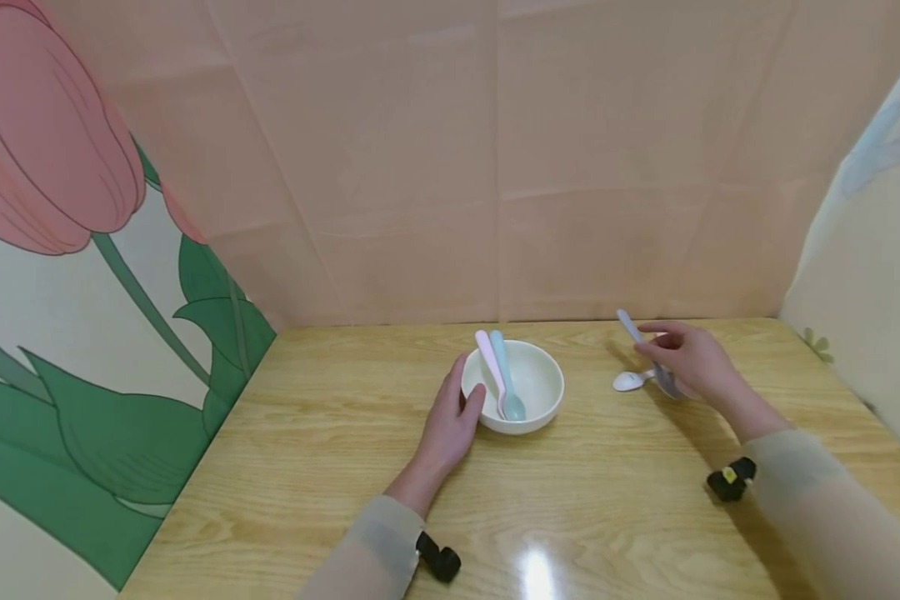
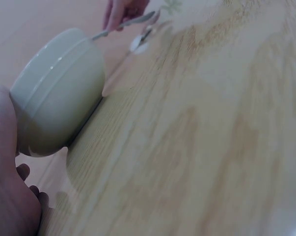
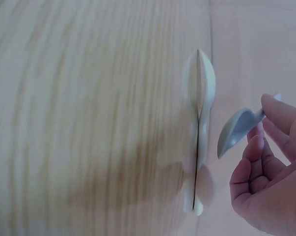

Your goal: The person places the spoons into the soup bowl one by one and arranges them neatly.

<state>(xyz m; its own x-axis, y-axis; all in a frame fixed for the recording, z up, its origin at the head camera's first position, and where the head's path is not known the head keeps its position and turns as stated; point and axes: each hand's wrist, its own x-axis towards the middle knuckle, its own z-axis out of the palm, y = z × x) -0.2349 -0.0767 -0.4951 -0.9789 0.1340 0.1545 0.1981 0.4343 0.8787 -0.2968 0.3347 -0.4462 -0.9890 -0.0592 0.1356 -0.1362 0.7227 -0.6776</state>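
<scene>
A white bowl [image 1: 543,379] stands upright on the table, and my left hand [image 1: 448,423] holds its left side, thumb at the rim and fingers along the outer wall. Inside it lean a pink spoon [image 1: 490,356] and a light blue spoon [image 1: 513,407], handles up against the far left rim. To the right, my right hand [image 1: 692,360] pinches a greyish-lavender spoon [image 1: 631,327] between thumb and fingers, its scoop end pointing down. Beneath that hand a white spoon [image 1: 629,382] lies on the table; in the right wrist view the held spoon [image 3: 235,129] is above the tabletop.
The wooden table [image 1: 307,467] ends at a peach cloth backdrop [image 1: 390,167]. A tulip-patterned panel [image 1: 120,417] borders the left side, and a pale panel [image 1: 877,275] borders the right. Small black devices [image 1: 731,479] sit at both sleeves.
</scene>
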